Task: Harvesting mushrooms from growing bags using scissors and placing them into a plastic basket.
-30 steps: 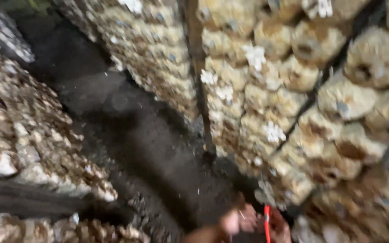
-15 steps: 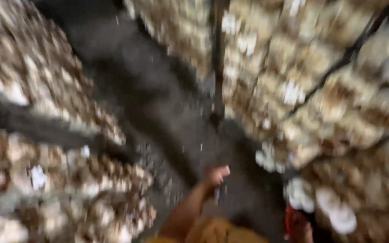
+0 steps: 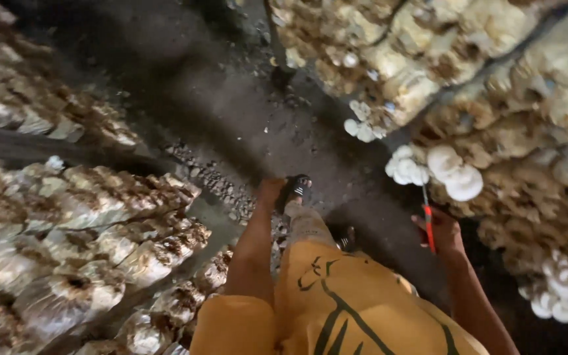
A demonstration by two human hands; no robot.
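Two walls of stacked mushroom bags (image 3: pixel 93 223) flanked the dirt aisle (image 3: pixel 231 112), white mushroom clusters (image 3: pixel 445 171) sprouting rightward, where the right hand (image 3: pixel 438 230) closed around a red-handled tool (image 3: pixel 428 223), likely for cutting, while the left hand (image 3: pixel 271 190) hung down, fingers too blurred to tell.

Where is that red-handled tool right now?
In the head view, the red-handled tool is in the person's right hand, just below the white mushroom cluster on the right-hand stack.
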